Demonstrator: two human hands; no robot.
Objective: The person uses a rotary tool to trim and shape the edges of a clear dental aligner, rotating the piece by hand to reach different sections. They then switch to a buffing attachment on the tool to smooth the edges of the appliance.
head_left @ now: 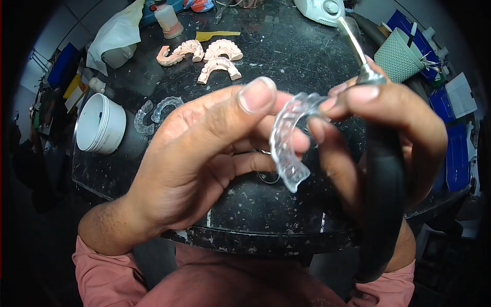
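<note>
My left hand (204, 133) is closed on a clear dental aligner (286, 138), held upright by the thumb and fingers above the dark workbench. The fingertips of my right hand (394, 112) meet at the aligner's upper right end. That same hand also holds a rotary handpiece (355, 43), its slim metal end pointing up and to the left. The black body or hose (381, 204) hangs down in front of the right palm. Behind my left wrist, more clear aligners (164, 108) lie on the bench, partly hidden by the hand.
Several plaster dental models (223, 49) sit at the back of the workbench (286, 215). A white tub (105, 123) stands on the left, a bottle (168, 20) farther back. At the back right are a white device (319, 11) and a green woven basket (396, 53).
</note>
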